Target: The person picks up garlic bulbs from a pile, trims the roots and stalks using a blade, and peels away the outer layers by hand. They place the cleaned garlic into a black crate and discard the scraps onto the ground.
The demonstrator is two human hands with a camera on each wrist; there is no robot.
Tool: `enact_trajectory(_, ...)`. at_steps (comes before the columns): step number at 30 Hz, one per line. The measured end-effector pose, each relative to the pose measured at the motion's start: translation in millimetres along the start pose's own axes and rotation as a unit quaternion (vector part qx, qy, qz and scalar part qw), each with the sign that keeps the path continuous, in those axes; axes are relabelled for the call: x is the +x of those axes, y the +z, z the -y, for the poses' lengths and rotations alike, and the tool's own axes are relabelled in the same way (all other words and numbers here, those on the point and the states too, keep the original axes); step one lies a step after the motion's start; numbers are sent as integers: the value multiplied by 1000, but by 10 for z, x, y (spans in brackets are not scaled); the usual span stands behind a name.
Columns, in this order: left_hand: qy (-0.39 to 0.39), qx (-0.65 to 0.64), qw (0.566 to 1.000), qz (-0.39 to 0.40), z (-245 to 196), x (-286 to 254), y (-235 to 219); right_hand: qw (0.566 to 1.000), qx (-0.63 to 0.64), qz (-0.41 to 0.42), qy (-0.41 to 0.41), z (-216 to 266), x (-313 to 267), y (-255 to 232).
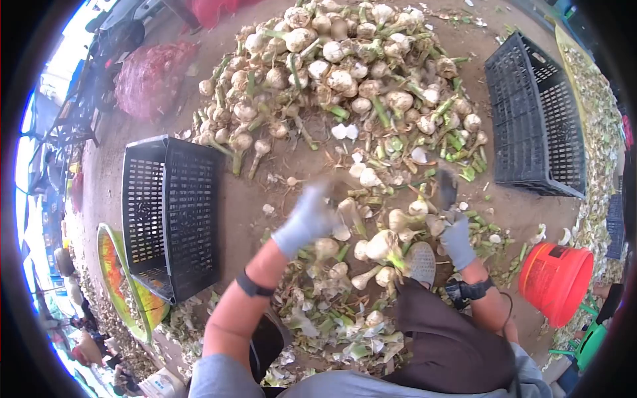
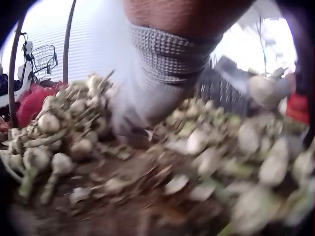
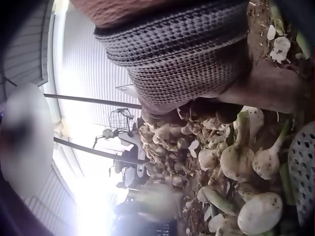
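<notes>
My left hand [image 1: 306, 222], in a grey-white glove, is blurred over the bare ground in front of a big heap of garlic bulbs [image 1: 338, 79]. Nothing shows in its loosely extended fingers; in the left wrist view the gloved hand [image 2: 152, 93] reaches down beside the heap. My right hand [image 1: 459, 244], gloved too, grips a broad-bladed knife [image 1: 447, 189], its blade pointing away from me. A garlic bulb [image 1: 436, 225] overlaps the right fingers' edge. Between my feet lie loose garlic bulbs with stems [image 1: 383, 245]. The right wrist view shows mostly the glove cuff [image 3: 182, 59].
Black plastic crates stand at left [image 1: 192, 212] and right [image 1: 531, 119]. A red bucket [image 1: 556, 282] is by my right side. Cut stems and peelings [image 1: 332, 325] litter the ground near a grey perforated shoe [image 1: 421, 262]. A red mesh sack [image 1: 152, 79] lies back left.
</notes>
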State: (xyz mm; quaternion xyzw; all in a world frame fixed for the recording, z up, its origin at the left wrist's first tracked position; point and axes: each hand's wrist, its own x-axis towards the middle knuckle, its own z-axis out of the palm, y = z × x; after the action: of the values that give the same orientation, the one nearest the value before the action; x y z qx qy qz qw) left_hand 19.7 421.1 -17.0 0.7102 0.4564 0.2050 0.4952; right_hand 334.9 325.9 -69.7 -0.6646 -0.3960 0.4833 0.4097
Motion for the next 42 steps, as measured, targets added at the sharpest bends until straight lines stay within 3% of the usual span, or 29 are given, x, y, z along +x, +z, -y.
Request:
enact_trajectory(1,-1,161,963,-218,422,-15,-171,1000,-12,22,1,-41,42,-36)
enact_trajectory(2,-138,230,912,-309,733,90,-418,999,-26,45,0,-42,79,-33)
enact_trajectory(3,-288,332,812,-384,941,251,-610,998,-33,45,19,35,95,22)
enact_trajectory(6,-352,351,802,-330,1344,436,-1037,994,-81,56,49,97,145,80)
enact_trajectory(8,-238,240,863,-376,2012,476,-1077,992,-92,55,59,191,156,123)
enact_trajectory(9,-217,244,866,-379,1839,450,-971,994,-92,54,38,204,149,127)
enact_trajectory(10,-138,157,924,-320,1651,350,-861,994,-91,52,18,207,141,129)
enact_trajectory(12,-129,90,958,-238,1296,293,-580,991,-115,63,7,203,160,140)
enact_trajectory(14,-93,-150,959,-219,1139,293,-266,987,-145,71,-3,188,143,151)
enact_trajectory(15,-16,-180,962,-205,911,307,-173,981,-168,79,-60,182,149,205)
enact_trajectory(16,-34,-172,967,-184,670,245,-89,970,-192,86,-118,216,162,250)
enact_trajectory(17,-41,-173,970,-163,439,229,-10,970,-196,81,-117,313,157,298)
enact_trajectory(19,-49,-171,975,-133,103,193,132,916,-309,81,-244,563,100,448)
enact_trajectory(20,-30,-56,990,-129,-40,181,191,918,-308,75,-240,709,58,503)
enact_trajectory(21,-9,61,990,-124,-131,187,259,879,-360,68,-305,873,10,546)
enact_trajectory(23,42,9,995,-88,-255,232,368,813,-439,41,-381,1025,-100,655)
enact_trajectory(28,78,-48,994,-56,-330,289,440,807,-420,-14,-414,945,-75,663)
enact_trajectory(30,25,-186,980,-65,-508,265,500,810,-384,-35,-442,854,-17,637)
enact_trajectory(32,-32,-198,978,-51,-756,140,522,816,-404,-27,-414,731,242,454)
enact_trajectory(33,47,-135,989,-30,-945,72,514,870,-430,-10,-242,600,507,230)
enact_trajectory(34,121,-71,990,-5,-1089,-21,527,896,-440,9,-56,491,577,109)
enact_trajectory(35,108,-107,988,-22,-1122,-23,522,896,-441,8,-60,478,553,104)
enact_trajectory(36,112,-107,988,-27,-1071,26,507,923,-373,-19,-97,454,479,100)
enact_trajectory(38,130,22,978,-159,-914,133,531,942,-305,-49,-131,440,293,72)
enact_trajectory(39,149,120,961,-202,-901,135,526,953,-282,-15,-112,492,205,106)
enact_trajectory(40,112,105,963,-222,-907,118,513,962,-256,27,-87,497,96,167)
enact_trajectory(42,79,107,958,-253,-831,73,487,969,-232,27,-78,608,-31,273)
